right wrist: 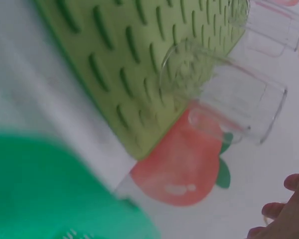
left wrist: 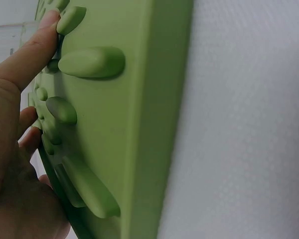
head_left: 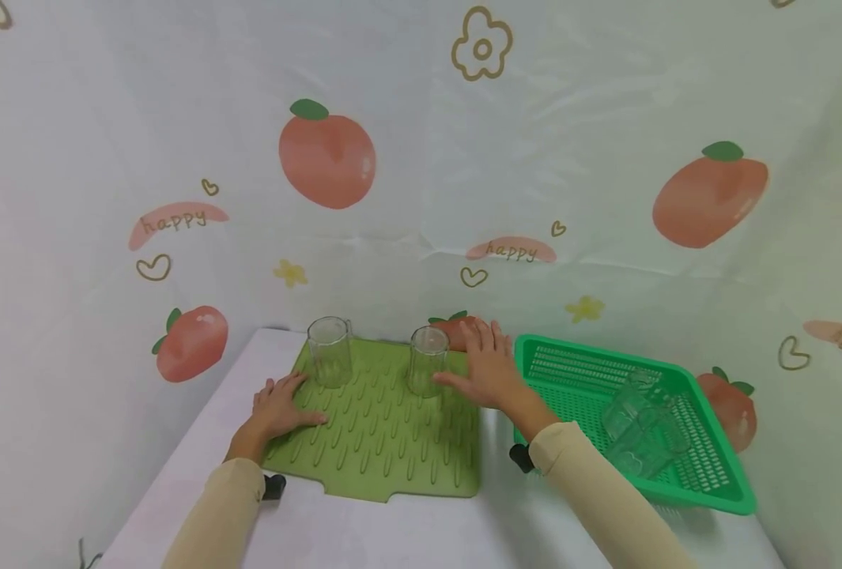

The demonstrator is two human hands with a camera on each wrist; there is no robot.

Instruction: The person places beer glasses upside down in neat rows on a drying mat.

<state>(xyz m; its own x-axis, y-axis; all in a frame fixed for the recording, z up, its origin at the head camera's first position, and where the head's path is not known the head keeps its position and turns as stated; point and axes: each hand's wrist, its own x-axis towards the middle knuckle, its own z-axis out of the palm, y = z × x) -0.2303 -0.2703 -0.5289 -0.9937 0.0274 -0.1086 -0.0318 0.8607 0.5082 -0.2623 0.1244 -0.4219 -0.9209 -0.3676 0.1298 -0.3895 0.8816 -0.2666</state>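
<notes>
A green drying mat with raised ridges lies on the white table. My left hand rests at its left edge, thumb on the ridges and fingers spread along the rim; the left wrist view shows the thumb on the mat. One clear glass mug stands at the mat's back left. A second glass mug stands at the back right. Beside that one, my right hand is raised with fingers extended and holds nothing. In the right wrist view this mug is apart from the fingers.
To the right stands a green plastic basket with slotted walls. Several glass mugs lie inside it, at its right part. A white printed cloth with fruit patterns hangs behind the table.
</notes>
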